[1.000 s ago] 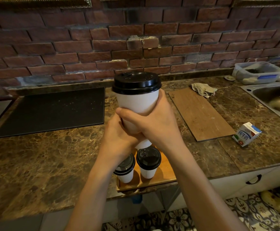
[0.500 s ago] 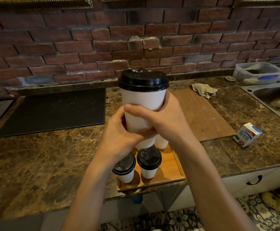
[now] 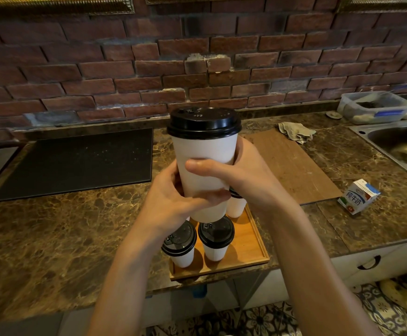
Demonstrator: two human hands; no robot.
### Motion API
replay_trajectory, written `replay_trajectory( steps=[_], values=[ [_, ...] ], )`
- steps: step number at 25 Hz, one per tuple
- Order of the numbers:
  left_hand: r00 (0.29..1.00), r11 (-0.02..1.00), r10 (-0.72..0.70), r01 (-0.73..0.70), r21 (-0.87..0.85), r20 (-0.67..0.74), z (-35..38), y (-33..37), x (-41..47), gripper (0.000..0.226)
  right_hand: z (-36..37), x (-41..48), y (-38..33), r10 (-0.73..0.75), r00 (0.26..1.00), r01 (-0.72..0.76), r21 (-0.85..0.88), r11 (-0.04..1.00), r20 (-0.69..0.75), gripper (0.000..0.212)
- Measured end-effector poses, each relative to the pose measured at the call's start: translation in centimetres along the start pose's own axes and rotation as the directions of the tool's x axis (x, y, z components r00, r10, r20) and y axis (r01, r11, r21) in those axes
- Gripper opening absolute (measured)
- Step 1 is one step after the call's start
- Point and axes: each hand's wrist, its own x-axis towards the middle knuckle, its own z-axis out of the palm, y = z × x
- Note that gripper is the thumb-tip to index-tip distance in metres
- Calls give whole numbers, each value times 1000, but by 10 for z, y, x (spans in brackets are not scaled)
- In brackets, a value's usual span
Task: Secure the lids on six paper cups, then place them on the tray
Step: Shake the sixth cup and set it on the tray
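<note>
We grip one held cup point(image 3: 205, 151), its black lid point(image 3: 203, 122) on, raised above the one wooden tray point(image 3: 253, 246). Our left hand point(image 3: 173, 202) curls round its lower wall and our right hand point(image 3: 246, 180) wraps its middle. Three lidded cups show on the tray: front-left cup point(image 3: 182, 251), front-right cup point(image 3: 215, 243), and rear cup point(image 3: 237, 207), half hidden.

Single head-worn wide-angle view, looking forward and down across counter point(image 3: 52, 238) toward brick wall point(image 3: 100, 69). Very near left hand point(image 3: 171, 202) and right hand point(image 3: 251, 183); forearms enter from bottom edge.
</note>
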Motion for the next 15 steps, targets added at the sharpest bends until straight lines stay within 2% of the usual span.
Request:
replay_trajectory(
  steps=[6,15],
  values=[
    [999,999,-27,26,-36,-45,5,-1,1,71,4,1,-1,-8,997,2,-68,998,-79,62],
    [985,1000,-12,15,19,-171,10,1,2,68,15,3,1,-23,978,-3,-122,993,-206,73]
  ],
)
